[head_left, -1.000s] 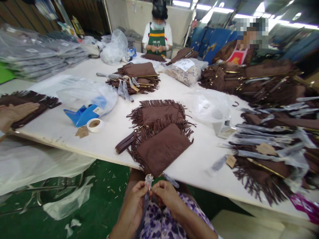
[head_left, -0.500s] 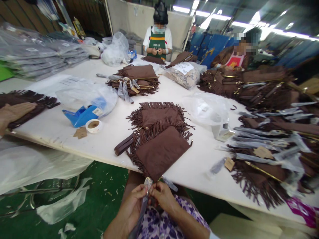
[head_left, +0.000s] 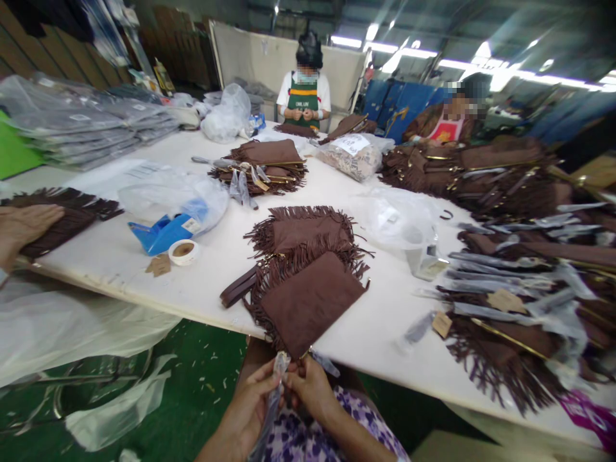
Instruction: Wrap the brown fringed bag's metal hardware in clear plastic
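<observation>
Wrapped strap (head_left: pixel 272 408) in left hand (head_left: pixel 249 410), over lap (head_left: pixel 332 436); table edge (head_left: pixel 202 316) near (pouch (head_left: pixel 312 301) overhanging).

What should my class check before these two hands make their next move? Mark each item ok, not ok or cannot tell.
1. Left hand gripping the plastic-wrapped strap: ok.
2. Right hand close beside the strap's upper end: ok.
3. What the right fingertips pinch: cannot tell; they are partly hidden.
4. Nearest brown pouch lying wholly inside the table edge: not ok; its near corner reaches the edge.
5. Co-worker's hand apart from the person's own: ok, at far left.
</observation>
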